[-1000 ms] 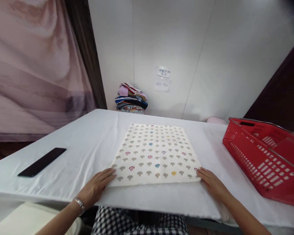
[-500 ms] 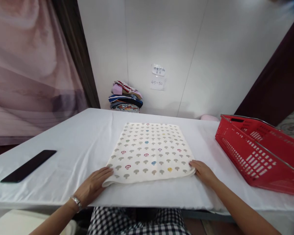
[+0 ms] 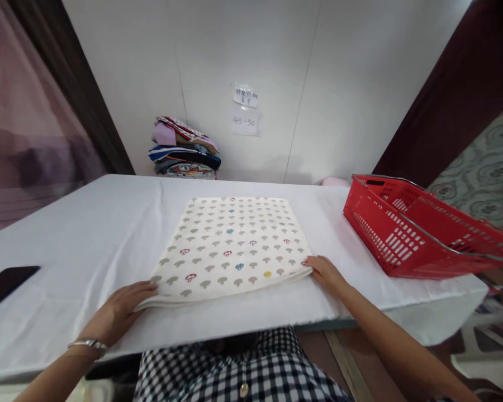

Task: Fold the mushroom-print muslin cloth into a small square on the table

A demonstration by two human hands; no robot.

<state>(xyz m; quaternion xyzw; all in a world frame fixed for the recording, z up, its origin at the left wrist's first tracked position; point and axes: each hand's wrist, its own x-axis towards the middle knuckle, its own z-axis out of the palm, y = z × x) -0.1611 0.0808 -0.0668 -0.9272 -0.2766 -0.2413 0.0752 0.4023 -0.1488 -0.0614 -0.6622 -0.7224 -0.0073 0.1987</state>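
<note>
A cream cloth (image 3: 230,243) printed with small mushrooms, mostly grey with some red, blue and yellow, lies spread on the white-covered table. Its near edge shows more than one layer. My left hand (image 3: 115,312) grips the near left corner, thumb underneath and fingers on top. At the near right corner my right hand (image 3: 327,274) pinches the cloth the same way. The fabric between them is fairly flat, the near edge bowing slightly.
A red plastic basket (image 3: 402,234) with metal handles stands at the right. A black phone-like slab (image 3: 8,282) lies at the left. Folded fabrics (image 3: 186,151) are stacked at the back by the wall, below and left of paper notes (image 3: 245,121). The white tabletop (image 3: 88,234) ends close to my lap.
My view has shifted right and tilted, so everything appears further left. Both hands stay on the near corners, and the layered near edge shows more clearly.
</note>
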